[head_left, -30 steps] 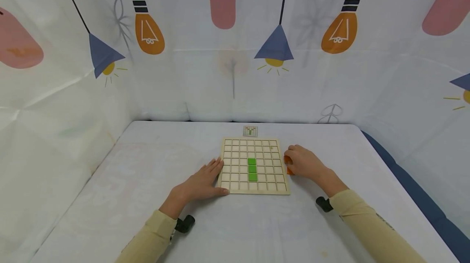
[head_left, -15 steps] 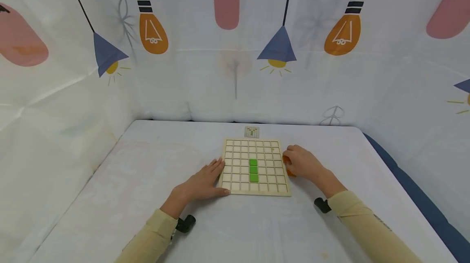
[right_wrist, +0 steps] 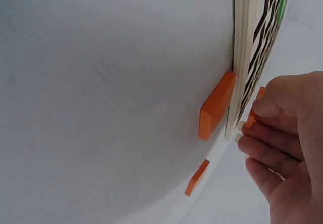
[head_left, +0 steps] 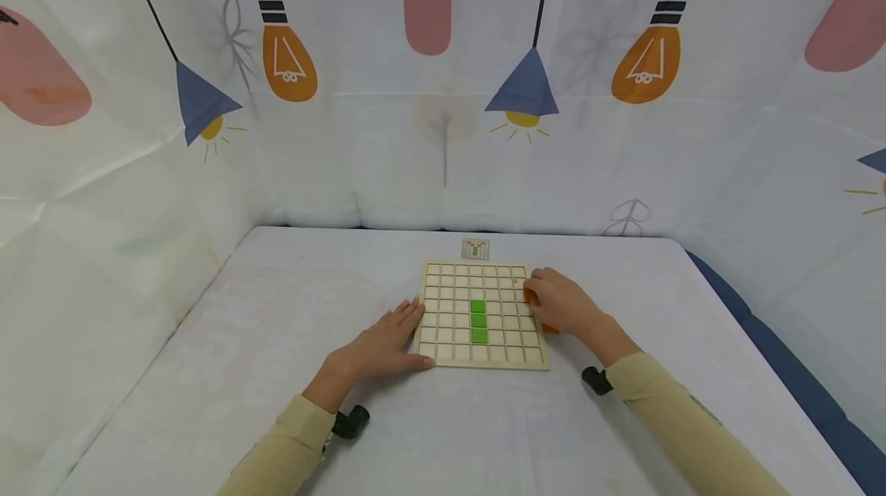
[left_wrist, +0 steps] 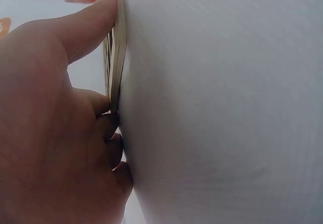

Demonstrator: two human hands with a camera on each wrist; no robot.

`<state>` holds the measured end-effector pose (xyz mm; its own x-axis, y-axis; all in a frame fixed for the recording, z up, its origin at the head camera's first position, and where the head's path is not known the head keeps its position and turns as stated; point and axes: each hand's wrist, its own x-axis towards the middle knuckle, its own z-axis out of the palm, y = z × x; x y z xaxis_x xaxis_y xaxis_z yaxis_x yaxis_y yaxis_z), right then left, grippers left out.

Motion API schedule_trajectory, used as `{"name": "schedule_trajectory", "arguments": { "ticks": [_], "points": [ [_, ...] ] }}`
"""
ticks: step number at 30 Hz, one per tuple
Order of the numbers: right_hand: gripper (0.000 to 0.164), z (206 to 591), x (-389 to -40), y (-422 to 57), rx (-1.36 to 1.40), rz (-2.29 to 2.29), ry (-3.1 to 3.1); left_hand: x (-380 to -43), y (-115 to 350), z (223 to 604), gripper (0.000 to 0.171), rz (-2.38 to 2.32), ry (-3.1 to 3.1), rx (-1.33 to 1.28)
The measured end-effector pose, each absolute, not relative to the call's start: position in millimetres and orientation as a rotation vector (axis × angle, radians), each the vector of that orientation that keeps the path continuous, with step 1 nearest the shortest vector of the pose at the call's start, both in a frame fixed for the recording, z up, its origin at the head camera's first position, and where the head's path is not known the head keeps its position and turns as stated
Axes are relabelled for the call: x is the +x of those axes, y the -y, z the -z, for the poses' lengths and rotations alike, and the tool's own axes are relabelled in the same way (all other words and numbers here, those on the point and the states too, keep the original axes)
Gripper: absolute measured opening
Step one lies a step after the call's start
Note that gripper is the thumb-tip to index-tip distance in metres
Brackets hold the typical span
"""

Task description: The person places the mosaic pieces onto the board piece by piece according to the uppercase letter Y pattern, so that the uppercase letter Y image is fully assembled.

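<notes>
A wooden grid board (head_left: 448, 362) lies on the table, with a column of green tiles (head_left: 478, 321) in its cells. My left hand (head_left: 379, 344) rests against the board's left edge, fingers extended and thumb at the near corner; the left wrist view shows that thumb (left_wrist: 93, 27) on the rim. Over the right edge of the board, my right hand (head_left: 566, 304) pinches an orange tile (right_wrist: 255, 108) between thumb and fingers. On the table beside the board lies an orange tile (right_wrist: 217, 107), with a second orange tile (right_wrist: 197, 177) farther off in the right wrist view.
A small card (head_left: 475, 249) with a printed grid pattern lies just behind the board. The white table (head_left: 332, 257) meets a patterned curtain (head_left: 388, 150) at its back edge. Something dark blue (head_left: 768, 350) runs along the right side.
My right hand has moved left from beside the board to over its right edge, carrying an orange tile. The left hand has stayed in place on the board. The view shifted slightly earlier.
</notes>
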<state>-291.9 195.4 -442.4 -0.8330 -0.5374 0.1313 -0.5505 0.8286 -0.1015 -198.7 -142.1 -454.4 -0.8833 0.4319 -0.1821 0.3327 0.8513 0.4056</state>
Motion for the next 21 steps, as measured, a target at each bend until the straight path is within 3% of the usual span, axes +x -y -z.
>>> {"name": "schedule_trajectory", "arguments": {
  "ticks": [13, 21],
  "points": [
    [0.027, 442, -297, -185, 0.893, -0.212, 2.917, -198, 139, 454, 0.096, -0.560, -2.757, 0.590],
    [0.021, 443, -299, -174, 0.948, -0.227, 2.903, -198, 140, 455, 0.096, -0.532, -2.773, 0.605]
  ]
}}
